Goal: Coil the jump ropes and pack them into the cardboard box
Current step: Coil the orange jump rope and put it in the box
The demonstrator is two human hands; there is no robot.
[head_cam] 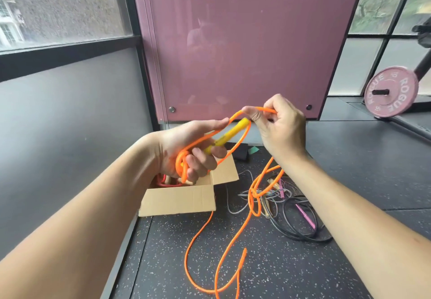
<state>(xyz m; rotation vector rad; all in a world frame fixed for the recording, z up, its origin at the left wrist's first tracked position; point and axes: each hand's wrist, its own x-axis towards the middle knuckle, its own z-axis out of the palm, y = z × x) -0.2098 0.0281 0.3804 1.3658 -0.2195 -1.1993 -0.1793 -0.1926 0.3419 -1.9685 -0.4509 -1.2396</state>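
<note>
My left hand grips the yellow handle of an orange jump rope, with a few coils of the cord bunched against its palm. My right hand pinches a loop of the same cord just above the handle's tip. The rest of the orange rope hangs down and trails in loose loops over the floor. Below my left hand stands the open cardboard box, with something red partly visible inside. A tangle of other jump ropes, grey, black and with pink handles, lies on the floor to the box's right.
The floor is dark speckled rubber matting. A grey wall runs close on the left and a maroon panel stands straight ahead. A pink weight plate on a bar leans at the far right. A small black object lies behind the box.
</note>
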